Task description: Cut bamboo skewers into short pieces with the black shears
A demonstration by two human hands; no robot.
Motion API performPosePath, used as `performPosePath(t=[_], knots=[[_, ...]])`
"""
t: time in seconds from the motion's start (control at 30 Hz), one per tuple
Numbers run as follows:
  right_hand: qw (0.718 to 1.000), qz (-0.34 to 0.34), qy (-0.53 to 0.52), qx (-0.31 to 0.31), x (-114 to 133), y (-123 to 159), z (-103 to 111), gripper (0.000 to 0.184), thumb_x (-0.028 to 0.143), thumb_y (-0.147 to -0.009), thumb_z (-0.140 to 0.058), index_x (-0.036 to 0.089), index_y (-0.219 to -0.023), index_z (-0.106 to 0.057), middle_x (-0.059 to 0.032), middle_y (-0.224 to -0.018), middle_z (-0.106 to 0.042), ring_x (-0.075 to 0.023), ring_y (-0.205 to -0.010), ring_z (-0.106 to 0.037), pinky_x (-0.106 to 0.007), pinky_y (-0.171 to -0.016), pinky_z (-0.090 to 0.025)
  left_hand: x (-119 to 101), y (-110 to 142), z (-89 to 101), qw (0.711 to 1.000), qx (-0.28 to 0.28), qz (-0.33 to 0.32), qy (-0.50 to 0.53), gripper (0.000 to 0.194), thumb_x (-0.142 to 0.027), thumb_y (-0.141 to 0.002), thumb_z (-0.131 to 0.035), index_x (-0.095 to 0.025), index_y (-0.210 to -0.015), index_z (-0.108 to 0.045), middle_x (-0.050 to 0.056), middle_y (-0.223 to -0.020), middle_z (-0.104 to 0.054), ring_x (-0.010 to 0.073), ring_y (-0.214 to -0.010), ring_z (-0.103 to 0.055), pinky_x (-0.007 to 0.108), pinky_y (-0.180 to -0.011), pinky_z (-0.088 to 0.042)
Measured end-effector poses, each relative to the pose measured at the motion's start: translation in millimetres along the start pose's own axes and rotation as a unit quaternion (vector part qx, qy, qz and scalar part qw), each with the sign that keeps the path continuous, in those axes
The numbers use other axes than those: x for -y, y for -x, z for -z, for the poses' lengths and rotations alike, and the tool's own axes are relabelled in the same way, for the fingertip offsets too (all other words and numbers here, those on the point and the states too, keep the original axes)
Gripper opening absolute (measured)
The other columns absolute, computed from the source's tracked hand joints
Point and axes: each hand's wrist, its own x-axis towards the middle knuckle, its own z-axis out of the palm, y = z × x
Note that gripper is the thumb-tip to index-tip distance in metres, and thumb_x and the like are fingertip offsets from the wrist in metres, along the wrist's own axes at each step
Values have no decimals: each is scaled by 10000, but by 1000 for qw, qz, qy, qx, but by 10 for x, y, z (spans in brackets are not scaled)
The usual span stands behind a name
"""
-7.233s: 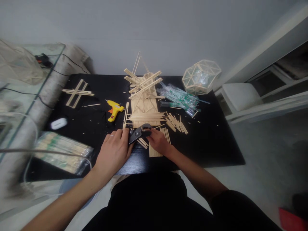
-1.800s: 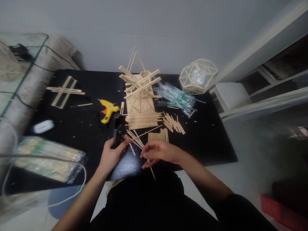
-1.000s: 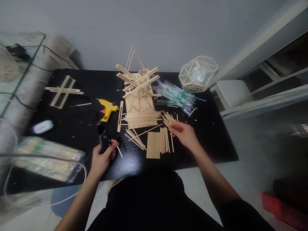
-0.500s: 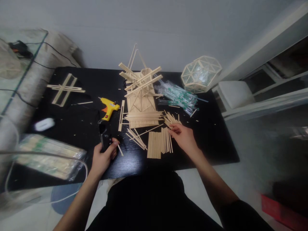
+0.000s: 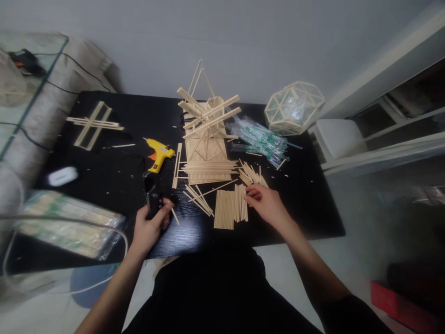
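Observation:
My left hand [image 5: 152,226] is wrapped around a black handheld tool [image 5: 153,197] with a ring-like top; its exact kind is unclear. A short wooden stick [image 5: 175,216] pokes out beside those fingers. My right hand [image 5: 266,204] has thumb and forefinger drawn together at the right edge of a row of loose wooden sticks [image 5: 239,204]. Whether a stick is between them cannot be made out. That row lies against a flat panel of side-by-side sticks [image 5: 224,209]. Just beyond the right hand is a pile of short sticks [image 5: 251,173].
A stick-built model [image 5: 206,139] stands at the table's back. Left of it lie a yellow glue gun [image 5: 159,154] and a crossed stick frame [image 5: 93,125]. Plastic wrappers [image 5: 262,139], a polyhedral stick frame [image 5: 294,109] and a bagged stick pack [image 5: 69,225] flank the work area.
The loose sticks beside the panel sit closer together, with my right hand at their edge. My left hand keeps its grip on the black tool. The view has shifted slightly.

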Motion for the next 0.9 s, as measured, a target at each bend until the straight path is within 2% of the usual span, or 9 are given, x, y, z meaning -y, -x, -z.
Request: performPosePath(t=[0.33, 0.67, 0.77, 0.9], knots=[[1000, 1, -30, -4, -36, -41, -72, 159, 149, -809, -718, 206, -954, -751, -40, -850, -757, -191, -740, -741, -368, -737, -659, 14, 12, 0, 1000, 3, 5, 14, 311, -408, -779, -834, -145, -831, -678, -63, -525, -460, 61, -412, -399, 193, -389, -323], [1000, 20, -18, 10, 87, -68, -120, 140, 119, -793, -733, 206, -901, -730, -22, -824, -756, -184, -747, -731, -373, -791, -635, 7, 1, -10, 1000, 7, 6, 21, 314, -402, -769, -843, -147, -834, -670, -65, -529, -457, 60, -418, -390, 195, -391, -320], [999, 37, 2, 10, 118, -62, -120, 100, 150, -822, -728, 210, -902, -722, -31, -844, -764, -193, -757, -731, -380, -802, -624, 31, 1, 6, 1000, 4, 6, 18, 316, -406, -781, -837, -146, -855, -673, -66, -531, -458, 62, -420, -392, 197, -395, -324], [995, 80, 60, -29, 214, -33, -149, 51, 181, -887, -685, 205, -924, -711, -61, -910, -763, -202, -768, -714, -381, -803, -599, 31, 10, 7, 1000, 1, 6, 12, 317, -414, -791, -827, -147, -856, -668, -64, -537, -467, 62, -425, -402, 196, -401, -328]])
